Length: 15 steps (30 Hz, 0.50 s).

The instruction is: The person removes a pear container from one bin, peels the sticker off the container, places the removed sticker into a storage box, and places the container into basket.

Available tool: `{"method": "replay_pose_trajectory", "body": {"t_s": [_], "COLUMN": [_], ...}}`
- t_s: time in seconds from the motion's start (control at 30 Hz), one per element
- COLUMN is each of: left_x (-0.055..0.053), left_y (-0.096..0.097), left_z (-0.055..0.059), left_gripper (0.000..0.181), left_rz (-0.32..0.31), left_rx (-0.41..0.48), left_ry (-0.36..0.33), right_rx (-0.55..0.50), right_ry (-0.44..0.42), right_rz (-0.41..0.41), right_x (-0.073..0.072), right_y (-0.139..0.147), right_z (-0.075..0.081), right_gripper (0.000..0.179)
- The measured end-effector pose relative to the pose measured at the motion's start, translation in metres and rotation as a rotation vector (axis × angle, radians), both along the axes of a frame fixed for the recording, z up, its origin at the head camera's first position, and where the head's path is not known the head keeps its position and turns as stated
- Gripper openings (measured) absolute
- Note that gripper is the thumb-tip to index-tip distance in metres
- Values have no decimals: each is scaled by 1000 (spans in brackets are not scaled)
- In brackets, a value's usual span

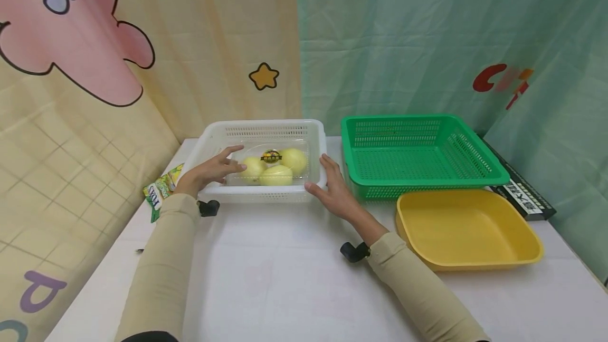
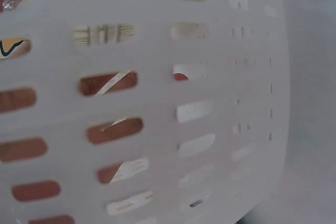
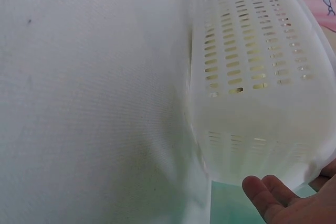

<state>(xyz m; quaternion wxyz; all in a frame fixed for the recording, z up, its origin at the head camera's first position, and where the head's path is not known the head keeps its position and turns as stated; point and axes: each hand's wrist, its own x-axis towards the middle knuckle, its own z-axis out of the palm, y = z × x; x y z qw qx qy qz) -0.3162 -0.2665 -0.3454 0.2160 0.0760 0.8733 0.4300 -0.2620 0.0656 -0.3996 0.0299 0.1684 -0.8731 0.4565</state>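
A white perforated basket [image 1: 266, 195] stands at the back left of the table. In it lies a clear plastic box [image 1: 237, 144] holding three pale yellow fruits [image 1: 276, 176], with a dark label on its lid. My left hand [image 1: 209, 170] reaches over the basket's near left corner, fingers spread above the left end of the box; contact is hard to tell. At the near right corner, my right hand [image 1: 336, 190] rests against the basket, its fingers [image 3: 262, 195] fairly straight along the side and its thumb by the rim. The left wrist view shows mostly the basket's slotted wall [image 2: 157, 98].
Right of the white basket stands a green basket [image 1: 399, 179], with a yellow tray [image 1: 467, 231] in front of it. A black box [image 1: 522, 197] lies along the right edge. Behind the left forearm is a green and yellow snack packet [image 1: 161, 189]. Curtains hang behind the table.
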Motion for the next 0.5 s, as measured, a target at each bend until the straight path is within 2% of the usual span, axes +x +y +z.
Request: {"method": "replay_pose_trajectory", "body": {"t_s": [0.2,0.5], "left_x": [2,4], "left_y": [2,10], "left_z": [3,7], "left_gripper": [79,75], "left_rz": [18,64], "left_rx": [15,48], "left_ry": [36,144], "right_rx": [-17,-14], "right_ry": [-5,-2], "right_rz": [-3,-2], "right_x": [0,0], "right_y": [-1,-1], "right_z": [0,0], "right_gripper": [82,81]}}
